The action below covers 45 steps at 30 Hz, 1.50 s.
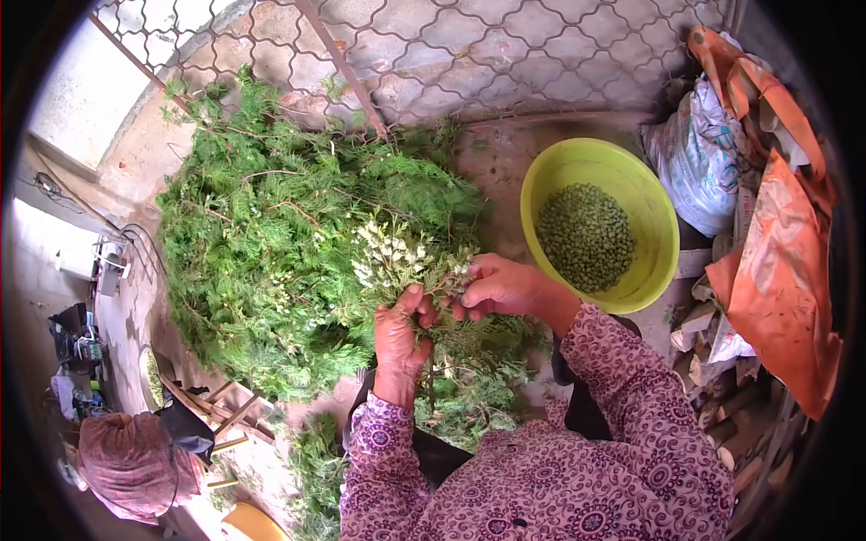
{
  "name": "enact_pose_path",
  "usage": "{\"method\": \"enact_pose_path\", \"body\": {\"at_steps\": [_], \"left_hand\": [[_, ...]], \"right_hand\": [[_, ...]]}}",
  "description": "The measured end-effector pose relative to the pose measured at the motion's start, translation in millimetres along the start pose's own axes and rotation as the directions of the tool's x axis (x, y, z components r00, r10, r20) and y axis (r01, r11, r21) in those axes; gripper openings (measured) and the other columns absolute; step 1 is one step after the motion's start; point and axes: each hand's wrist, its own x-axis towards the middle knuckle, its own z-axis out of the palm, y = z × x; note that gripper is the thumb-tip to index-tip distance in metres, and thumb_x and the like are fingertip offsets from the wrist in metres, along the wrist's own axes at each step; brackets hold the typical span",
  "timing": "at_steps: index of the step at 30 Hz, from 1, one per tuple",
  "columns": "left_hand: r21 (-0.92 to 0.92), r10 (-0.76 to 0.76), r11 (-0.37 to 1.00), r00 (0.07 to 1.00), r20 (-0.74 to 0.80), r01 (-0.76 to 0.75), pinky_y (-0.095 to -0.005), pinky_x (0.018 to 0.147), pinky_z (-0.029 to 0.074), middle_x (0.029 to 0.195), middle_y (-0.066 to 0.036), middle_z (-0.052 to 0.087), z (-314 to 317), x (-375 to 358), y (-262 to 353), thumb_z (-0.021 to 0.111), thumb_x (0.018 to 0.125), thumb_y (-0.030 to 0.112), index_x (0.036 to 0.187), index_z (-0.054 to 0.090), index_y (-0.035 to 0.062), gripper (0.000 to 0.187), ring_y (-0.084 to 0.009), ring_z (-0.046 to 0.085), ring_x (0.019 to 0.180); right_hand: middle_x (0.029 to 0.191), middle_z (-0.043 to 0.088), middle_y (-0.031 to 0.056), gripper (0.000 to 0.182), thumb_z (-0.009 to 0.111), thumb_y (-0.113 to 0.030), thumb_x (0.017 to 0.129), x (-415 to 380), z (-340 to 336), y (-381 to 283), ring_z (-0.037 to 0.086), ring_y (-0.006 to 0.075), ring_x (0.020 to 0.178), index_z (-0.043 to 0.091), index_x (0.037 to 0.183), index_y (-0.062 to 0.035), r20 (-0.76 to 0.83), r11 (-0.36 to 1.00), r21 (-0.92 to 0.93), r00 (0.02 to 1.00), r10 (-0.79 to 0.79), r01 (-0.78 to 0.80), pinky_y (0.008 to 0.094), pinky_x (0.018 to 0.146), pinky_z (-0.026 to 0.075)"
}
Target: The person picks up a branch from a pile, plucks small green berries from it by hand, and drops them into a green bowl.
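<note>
My left hand (pixel 400 337) is closed round the stem of a leafy evergreen branch (pixel 390 257) that bears pale, whitish-green seed cones. At the right side of the same branch, my right hand (pixel 505 287) has its thumb and fingers pinched together among the sprigs. Whatever lies between those fingertips is too small to make out. To the right of my right hand stands a yellow-green plastic basin (pixel 656 207) with a heap of small green cones (pixel 586 236) in its bottom. A large pile of cut evergreen branches (pixel 271 234) spreads beyond and left of my hands.
A wire mesh fence (pixel 505 54) runs along the back. On the right are a white woven sack (pixel 696 158), an orange sheet (pixel 780 288) and stacked firewood (pixel 744 410). Another person (pixel 135 460) sits at lower left, near an orange-yellow container (pixel 253 523).
</note>
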Motion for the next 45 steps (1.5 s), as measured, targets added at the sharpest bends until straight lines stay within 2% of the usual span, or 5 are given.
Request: {"method": "enact_pose_path", "body": {"at_steps": [13,20,28,34,45], "left_hand": [[-0.057,0.011,0.998,0.998,-0.064,-0.014,-0.0229,0.043,0.031,0.056,-0.002,0.050,0.3,2.5,1.7,0.068,0.073,0.015,0.065,0.058,0.0044,0.016,-0.0119,0.041,0.047],[-0.020,0.015,1.000,0.998,-0.067,-0.017,-0.0245,0.043,0.032,0.056,-0.003,0.049,4.0,1.5,-1.1,0.067,0.073,0.012,0.065,0.056,0.0026,0.017,-0.0126,0.041,0.047],[-0.069,-0.154,0.986,0.988,0.010,0.154,-0.0287,0.046,0.033,0.053,-0.001,0.042,2.0,0.9,-5.7,0.063,0.075,0.011,0.064,0.055,0.0035,0.016,-0.0133,0.036,0.045],[-0.097,-0.147,0.984,0.988,0.052,0.151,-0.0284,0.048,0.030,0.052,0.001,0.037,-1.2,-1.5,-2.3,0.063,0.076,0.013,0.060,0.049,0.0076,0.022,-0.0123,0.033,0.045],[-0.214,-0.190,0.953,0.974,0.126,0.214,-0.0269,0.052,0.032,0.054,0.004,0.038,-16.9,-1.3,4.5,0.064,0.075,0.020,0.066,0.048,0.0128,0.020,-0.0097,0.032,0.046]], "right_hand": [[0.087,0.061,0.0100,0.016,0.053,-0.012,0.084,10.0,-4.5,3.5,0.058,0.0109,0.063,0.055,0.096,-0.0018,0.082,0.924,0.381,0.995,-0.060,0.024,0.0220,0.052,0.045],[0.075,0.059,0.0056,0.012,0.056,-0.010,0.082,12.2,-0.5,7.9,0.053,0.0077,0.055,0.057,0.091,-0.0017,-0.005,0.947,0.322,1.000,0.002,0.000,0.0194,0.045,0.039],[0.064,0.056,0.0031,0.009,0.060,-0.011,0.079,12.2,-1.6,4.5,0.052,0.0093,0.050,0.056,0.080,-0.0025,-0.248,0.988,-0.124,0.962,-0.117,0.088,0.0212,0.042,0.041],[0.066,0.058,0.0044,0.006,0.056,-0.008,0.081,14.3,-22.8,3.9,0.054,0.0096,0.051,0.054,0.084,-0.0034,-0.386,0.977,0.103,0.913,-0.135,0.188,0.0205,0.044,0.043],[0.077,0.060,0.0063,0.005,0.055,-0.007,0.081,18.7,-4.0,14.2,0.058,0.0118,0.060,0.053,0.084,-0.0058,-0.054,0.948,0.319,0.998,0.037,-0.017,0.0212,0.049,0.047]]}}
